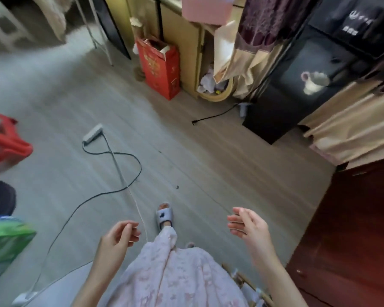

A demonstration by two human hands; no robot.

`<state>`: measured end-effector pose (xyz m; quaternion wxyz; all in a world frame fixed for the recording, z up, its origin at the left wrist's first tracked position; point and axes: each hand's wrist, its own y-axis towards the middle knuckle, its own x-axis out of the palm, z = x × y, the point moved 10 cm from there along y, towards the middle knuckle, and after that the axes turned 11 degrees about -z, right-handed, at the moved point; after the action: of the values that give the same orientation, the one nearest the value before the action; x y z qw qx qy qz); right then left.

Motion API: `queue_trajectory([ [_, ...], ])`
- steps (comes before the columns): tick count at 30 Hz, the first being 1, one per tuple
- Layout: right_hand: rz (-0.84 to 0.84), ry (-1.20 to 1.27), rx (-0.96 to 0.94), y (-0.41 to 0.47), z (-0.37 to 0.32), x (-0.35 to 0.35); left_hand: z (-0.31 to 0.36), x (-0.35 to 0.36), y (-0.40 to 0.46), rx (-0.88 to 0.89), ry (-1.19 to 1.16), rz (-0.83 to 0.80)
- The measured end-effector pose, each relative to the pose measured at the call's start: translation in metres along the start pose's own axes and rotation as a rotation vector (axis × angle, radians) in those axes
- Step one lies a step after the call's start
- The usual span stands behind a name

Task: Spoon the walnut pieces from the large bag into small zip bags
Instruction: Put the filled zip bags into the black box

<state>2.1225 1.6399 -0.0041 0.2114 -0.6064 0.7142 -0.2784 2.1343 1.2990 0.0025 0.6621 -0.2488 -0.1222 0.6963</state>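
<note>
Neither walnut bag, spoon nor small zip bags seen anywhere; hence no telling which way they lay from either hand, nor their long axis, nor which hand was nearer. Stood on a grey wood-grain floor (186, 156), smooth and matte, one foot forward in a soft grey slipper (164, 216), quilted pale pink fabric (175, 273) hanging below. Left hand (118, 237) raised low over the floor, fingers loosely curled, holding nothing as far as visible, though a thin white cord (129, 187) ran just beside the fingertips; contact could not be told. Right hand (246, 224) raised level with it, well apart, fingers relaxed and slightly spread, empty. Judged as a step before any spooning: getting to the goods. Further off: a white power strip (93, 132) with a black cable (124, 160) looped across the floor, a glossy red carton (160, 67) upright against a tan cabinet, a red plastic stool (5, 140) at the left edge, a crinkled green bag (5, 242) near the left hand's side, contents unknown, and dark red wooden furniture (353, 229) close by the right hand.
</note>
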Motion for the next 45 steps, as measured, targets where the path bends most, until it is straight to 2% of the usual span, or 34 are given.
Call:
queue_trajectory([
  [6, -0.122, -0.078, 0.043, 0.052, -0.031, 0.067, -0.017, -0.040, 0.024, -0.067, -0.125, 0.146],
  [12, -0.182, -0.127, 0.097, 0.108, -0.067, 0.141, 0.005, -0.089, 0.100, -0.099, -0.080, 0.111],
  [17, -0.231, -0.146, 0.071, 0.155, -0.116, 0.208, 0.055, -0.137, 0.175, -0.063, 0.004, 0.088],
  [23, -0.274, -0.193, 0.059, 0.213, -0.172, 0.261, 0.105, -0.174, 0.245, -0.014, -0.103, 0.176],
  [30, -0.326, -0.290, 0.076, 0.317, -0.239, 0.317, 0.127, -0.199, 0.325, -0.055, -0.210, 0.312],
  [39, -0.466, -0.478, 0.046, 0.440, -0.365, 0.410, 0.181, -0.240, 0.419, -0.082, -0.359, 0.501],
  [45, -0.509, -0.499, 0.088, 0.501, -0.405, 0.477, 0.197, -0.271, 0.471, -0.115, -0.398, 0.582],
])
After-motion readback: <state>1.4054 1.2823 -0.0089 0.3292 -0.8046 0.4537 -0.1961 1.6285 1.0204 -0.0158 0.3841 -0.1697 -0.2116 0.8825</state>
